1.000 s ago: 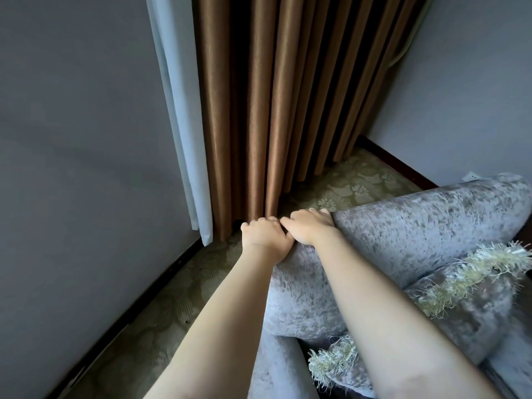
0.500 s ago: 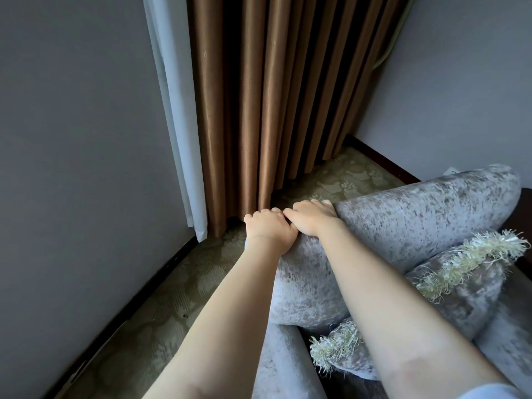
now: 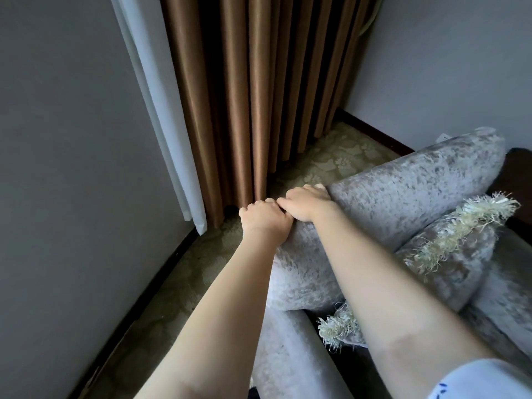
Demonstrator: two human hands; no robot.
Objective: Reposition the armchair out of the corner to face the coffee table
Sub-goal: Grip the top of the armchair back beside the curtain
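- The left hand (image 3: 263, 221) and right hand (image 3: 305, 203) are hiding their fingertips behind the armchair (image 3: 403, 191).
- The armchair is running off the right and bottom edges.

Our left hand (image 3: 263, 219) and right hand (image 3: 305, 203) curl over the top edge of the armchair (image 3: 408, 188) at its corner end, touching each other. Just past our knuckles the brown curtain (image 3: 259, 96) hangs to the floor, with a narrow strip of carpet (image 3: 339, 156) between it and the chair. On the left the grey wall (image 3: 72, 168) and a white sheer curtain (image 3: 161, 125) close that side, and a band of bare carpet runs along the dark baseboard (image 3: 132, 311). Behind the chair back, open carpet reaches the right wall (image 3: 446, 67). A fringed cushion (image 3: 449, 254) fills the seat under our right forearm.
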